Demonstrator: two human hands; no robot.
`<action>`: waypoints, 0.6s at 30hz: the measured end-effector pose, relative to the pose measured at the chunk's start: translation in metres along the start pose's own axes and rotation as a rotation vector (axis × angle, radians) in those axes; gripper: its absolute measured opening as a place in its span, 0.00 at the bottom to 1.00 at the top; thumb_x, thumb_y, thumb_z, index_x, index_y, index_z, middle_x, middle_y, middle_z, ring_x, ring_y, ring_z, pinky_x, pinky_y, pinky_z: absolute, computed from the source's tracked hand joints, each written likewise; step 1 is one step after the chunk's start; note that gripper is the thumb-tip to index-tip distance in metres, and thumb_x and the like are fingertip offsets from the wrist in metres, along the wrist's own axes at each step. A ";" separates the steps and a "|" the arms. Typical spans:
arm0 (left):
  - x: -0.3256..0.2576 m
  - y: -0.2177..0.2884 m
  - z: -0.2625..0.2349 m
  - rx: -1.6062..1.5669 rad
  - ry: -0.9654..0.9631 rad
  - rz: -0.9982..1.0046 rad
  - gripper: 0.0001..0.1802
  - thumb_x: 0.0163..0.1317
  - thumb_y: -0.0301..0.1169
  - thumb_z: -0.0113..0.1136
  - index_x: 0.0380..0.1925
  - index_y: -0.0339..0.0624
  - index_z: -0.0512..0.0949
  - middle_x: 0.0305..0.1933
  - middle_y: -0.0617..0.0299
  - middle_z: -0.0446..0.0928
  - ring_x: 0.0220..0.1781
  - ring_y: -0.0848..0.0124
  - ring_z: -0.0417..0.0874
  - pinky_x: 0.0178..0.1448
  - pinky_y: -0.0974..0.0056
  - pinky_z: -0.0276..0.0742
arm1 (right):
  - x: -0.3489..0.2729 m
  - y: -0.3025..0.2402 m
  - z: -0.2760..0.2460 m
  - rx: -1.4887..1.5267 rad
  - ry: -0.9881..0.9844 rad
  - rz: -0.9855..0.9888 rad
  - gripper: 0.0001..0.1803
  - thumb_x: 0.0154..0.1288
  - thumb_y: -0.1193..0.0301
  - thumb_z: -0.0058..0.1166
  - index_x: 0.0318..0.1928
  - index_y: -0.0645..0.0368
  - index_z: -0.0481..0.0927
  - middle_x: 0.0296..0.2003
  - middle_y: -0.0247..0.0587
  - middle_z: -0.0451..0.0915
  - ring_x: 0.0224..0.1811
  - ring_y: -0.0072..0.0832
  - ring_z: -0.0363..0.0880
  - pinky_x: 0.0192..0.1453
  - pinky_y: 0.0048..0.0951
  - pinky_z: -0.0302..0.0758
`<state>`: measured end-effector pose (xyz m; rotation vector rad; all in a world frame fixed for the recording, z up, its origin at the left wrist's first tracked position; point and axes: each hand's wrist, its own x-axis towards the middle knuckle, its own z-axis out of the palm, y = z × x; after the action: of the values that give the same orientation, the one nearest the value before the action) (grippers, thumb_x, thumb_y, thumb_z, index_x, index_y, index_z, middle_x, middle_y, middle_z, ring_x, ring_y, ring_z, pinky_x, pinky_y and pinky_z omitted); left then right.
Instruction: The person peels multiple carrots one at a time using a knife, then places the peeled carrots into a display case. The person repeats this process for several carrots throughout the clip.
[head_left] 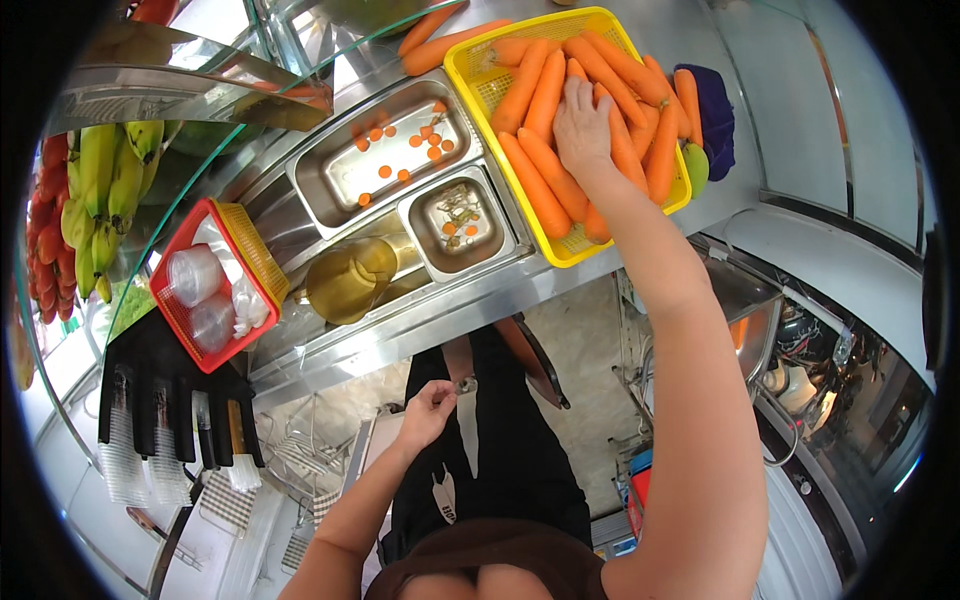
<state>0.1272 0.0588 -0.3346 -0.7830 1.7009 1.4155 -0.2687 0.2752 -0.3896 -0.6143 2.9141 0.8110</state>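
Observation:
My right hand [583, 130] reaches into a yellow plastic basket [682, 192] heaped with whole orange carrots [545, 170]. Its fingers are stretched out and lie on top of the carrots, touching them. In front of my lap is my left hand [428, 412], its fingers pinched together. A small shiny thing [467, 385] shows at those fingertips, too small to make out. Left of the basket, carrot slices [434, 152] are scattered in a large steel pan [335, 190]. A smaller steel pan [415, 215] beside it holds a few slices and scraps.
A gold-coloured metal pitcher [350, 280] lies by the small pan. Farther left are a red basket [208, 365] of plastic cups and a black holder [150, 360] with stacked lids. Bananas [98, 180] hang at far left. A green fruit [695, 168] and purple cloth [714, 120] lie right of the carrots.

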 end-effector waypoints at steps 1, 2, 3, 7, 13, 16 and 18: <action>0.000 0.001 0.001 -0.007 -0.006 0.013 0.11 0.60 0.29 0.56 0.41 0.38 0.74 0.37 0.58 0.79 0.41 0.71 0.79 0.45 0.67 0.75 | 0.003 0.000 -0.001 -0.029 -0.018 -0.017 0.17 0.56 0.69 0.48 0.47 0.58 0.76 0.58 0.45 0.60 0.59 0.37 0.57 0.54 0.48 0.59; 0.000 0.001 0.003 -0.014 -0.013 0.026 0.11 0.60 0.30 0.55 0.41 0.38 0.74 0.37 0.58 0.79 0.41 0.71 0.79 0.45 0.67 0.75 | 0.000 -0.001 -0.001 0.020 -0.026 0.025 0.16 0.58 0.69 0.47 0.45 0.58 0.78 0.61 0.45 0.58 0.63 0.38 0.53 0.55 0.49 0.58; -0.002 0.000 0.003 -0.023 -0.018 0.035 0.11 0.60 0.30 0.55 0.41 0.38 0.74 0.37 0.58 0.79 0.41 0.71 0.79 0.45 0.67 0.75 | 0.000 -0.001 0.000 0.017 -0.031 0.017 0.16 0.56 0.67 0.49 0.44 0.58 0.79 0.61 0.45 0.58 0.64 0.38 0.52 0.56 0.49 0.57; -0.005 -0.004 -0.001 -0.047 0.013 0.017 0.12 0.60 0.30 0.55 0.42 0.38 0.74 0.38 0.57 0.79 0.42 0.70 0.80 0.47 0.67 0.75 | 0.000 0.015 -0.024 0.137 -0.168 -0.049 0.21 0.49 0.57 0.57 0.41 0.57 0.82 0.60 0.44 0.60 0.67 0.38 0.49 0.59 0.52 0.54; -0.009 -0.001 -0.012 -0.052 0.019 0.068 0.13 0.61 0.30 0.55 0.44 0.37 0.73 0.40 0.57 0.78 0.43 0.70 0.79 0.48 0.67 0.74 | 0.002 0.057 -0.072 0.422 -0.237 0.048 0.33 0.41 0.44 0.57 0.41 0.59 0.82 0.58 0.45 0.66 0.65 0.40 0.57 0.61 0.51 0.57; -0.008 0.021 -0.014 -0.117 0.001 0.117 0.13 0.61 0.30 0.54 0.45 0.36 0.72 0.42 0.58 0.78 0.44 0.71 0.79 0.49 0.68 0.73 | 0.000 0.097 -0.122 0.751 -0.496 0.112 0.39 0.44 0.40 0.47 0.40 0.67 0.80 0.41 0.48 0.79 0.45 0.40 0.78 0.49 0.36 0.72; -0.003 0.045 -0.014 -0.200 -0.023 0.160 0.13 0.62 0.29 0.54 0.46 0.36 0.72 0.44 0.59 0.77 0.46 0.71 0.78 0.51 0.68 0.73 | -0.017 0.123 -0.101 1.015 -0.501 0.147 0.36 0.48 0.44 0.47 0.41 0.69 0.78 0.35 0.47 0.81 0.33 0.37 0.81 0.37 0.31 0.75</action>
<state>0.0881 0.0534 -0.3081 -0.7475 1.6516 1.7183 -0.2956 0.3268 -0.2404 -0.0689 2.4336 -0.4804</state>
